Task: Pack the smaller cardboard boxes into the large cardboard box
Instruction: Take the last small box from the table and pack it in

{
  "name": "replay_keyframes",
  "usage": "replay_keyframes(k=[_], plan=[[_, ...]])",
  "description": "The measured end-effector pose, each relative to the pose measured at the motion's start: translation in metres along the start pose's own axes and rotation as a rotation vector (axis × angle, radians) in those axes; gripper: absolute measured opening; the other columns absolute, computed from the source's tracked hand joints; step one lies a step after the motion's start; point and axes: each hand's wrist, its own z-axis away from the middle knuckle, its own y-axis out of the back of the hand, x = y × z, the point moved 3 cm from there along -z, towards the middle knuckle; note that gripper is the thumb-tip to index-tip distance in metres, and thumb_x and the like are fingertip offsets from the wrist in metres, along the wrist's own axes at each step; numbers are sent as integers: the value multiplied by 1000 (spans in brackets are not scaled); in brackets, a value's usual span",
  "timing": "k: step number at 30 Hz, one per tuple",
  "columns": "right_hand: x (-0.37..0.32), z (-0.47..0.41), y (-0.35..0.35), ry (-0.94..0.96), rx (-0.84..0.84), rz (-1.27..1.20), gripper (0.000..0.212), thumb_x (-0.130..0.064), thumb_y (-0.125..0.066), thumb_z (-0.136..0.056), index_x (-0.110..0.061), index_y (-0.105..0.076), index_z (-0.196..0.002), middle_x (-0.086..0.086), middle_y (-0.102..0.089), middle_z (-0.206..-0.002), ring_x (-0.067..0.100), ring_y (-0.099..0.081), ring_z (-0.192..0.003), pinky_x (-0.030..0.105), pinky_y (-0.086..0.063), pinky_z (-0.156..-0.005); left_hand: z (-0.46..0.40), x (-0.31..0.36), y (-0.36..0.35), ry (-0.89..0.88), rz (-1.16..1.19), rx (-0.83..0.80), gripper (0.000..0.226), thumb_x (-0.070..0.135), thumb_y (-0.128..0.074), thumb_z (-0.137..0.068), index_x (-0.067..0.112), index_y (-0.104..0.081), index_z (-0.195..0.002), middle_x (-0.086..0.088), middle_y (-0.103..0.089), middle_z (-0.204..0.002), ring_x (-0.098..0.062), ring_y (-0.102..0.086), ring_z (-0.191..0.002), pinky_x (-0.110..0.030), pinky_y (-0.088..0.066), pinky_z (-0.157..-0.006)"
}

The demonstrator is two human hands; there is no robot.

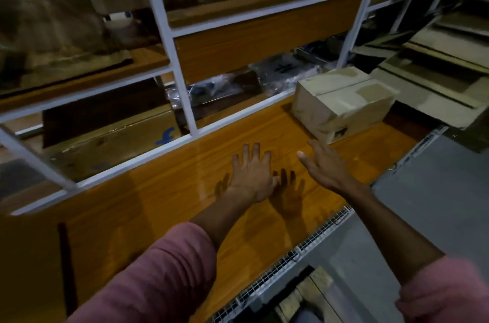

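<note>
A small closed cardboard box (344, 103) with tape along its top seam sits at the far right end of the orange wooden tabletop (164, 195). My left hand (252, 174) hovers flat over the table's middle, fingers spread and straight, holding nothing. My right hand (324, 165) stretches forward, fingers straight, its fingertips close to the box's near lower corner; I cannot tell if they touch. A larger cardboard box (111, 140) with a blue logo lies behind the white frame on a lower shelf at the left.
A white metal frame (182, 89) rises along the table's far edge, with wooden shelves holding cardboard and plastic-wrapped items behind it. Flattened cardboard sheets (436, 84) are stacked at the right. A wire mesh strip (291, 259) edges the table's near side above grey floor.
</note>
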Motion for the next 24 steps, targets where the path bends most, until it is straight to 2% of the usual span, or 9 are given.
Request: replay_keyframes(k=[5, 7, 11, 16, 20, 24], plan=[[54, -61, 30, -5, 27, -10, 96, -88, -14, -87, -20, -32, -154, 15, -36, -159, 38, -34, -146, 62, -30, -115, -69, 29, 3, -3, 25, 11, 75, 57, -51, -98, 24, -20, -158, -10, 1, -170, -40, 8, -154, -64, -3, -120], [81, -94, 40, -6, 35, 13, 91, -85, -16, -91, -21, -32, -154, 15, -38, -159, 39, -37, -144, 63, -32, -114, -100, 43, 1, 10, 10, 7, 76, 58, -50, -98, 24, -19, -158, -10, 0, -170, -40, 6, -154, -65, -5, -119], [126, -161, 59, 59, 53, 101, 88, -79, -12, -95, -14, -45, -145, 17, -52, -144, 42, -49, -131, 59, -41, -105, -165, 80, -2, 43, -16, -30, 75, 59, -48, -98, 22, -21, -158, -11, -1, -169, -40, 5, -154, -64, -6, -119], [161, -223, 75, 31, 90, 110, 76, -67, -20, -98, -17, -44, -150, 15, -39, -159, 41, -31, -146, 60, -31, -114, -244, 128, -2, 48, -19, -43, 75, 64, -38, -99, 23, -16, -159, -10, -3, -169, -38, 4, -155, -63, -6, -119], [189, -258, 83, 61, 64, 136, 82, -68, -13, -94, -16, -43, -151, 15, -34, -160, 43, -24, -148, 61, -24, -115, -299, 154, -4, 51, -3, -41, 75, 65, -29, -100, 19, -18, -158, -12, -3, -169, -37, 3, -154, -61, -7, -119], [218, -292, 86, 53, -6, 257, 78, -67, -13, -94, -21, -39, -152, 10, -26, -166, 38, -17, -152, 63, -18, -117, -339, 177, -9, 30, -55, -25, 74, 63, -35, -100, 17, -22, -158, -14, -4, -169, -36, 2, -154, -57, -11, -119]])
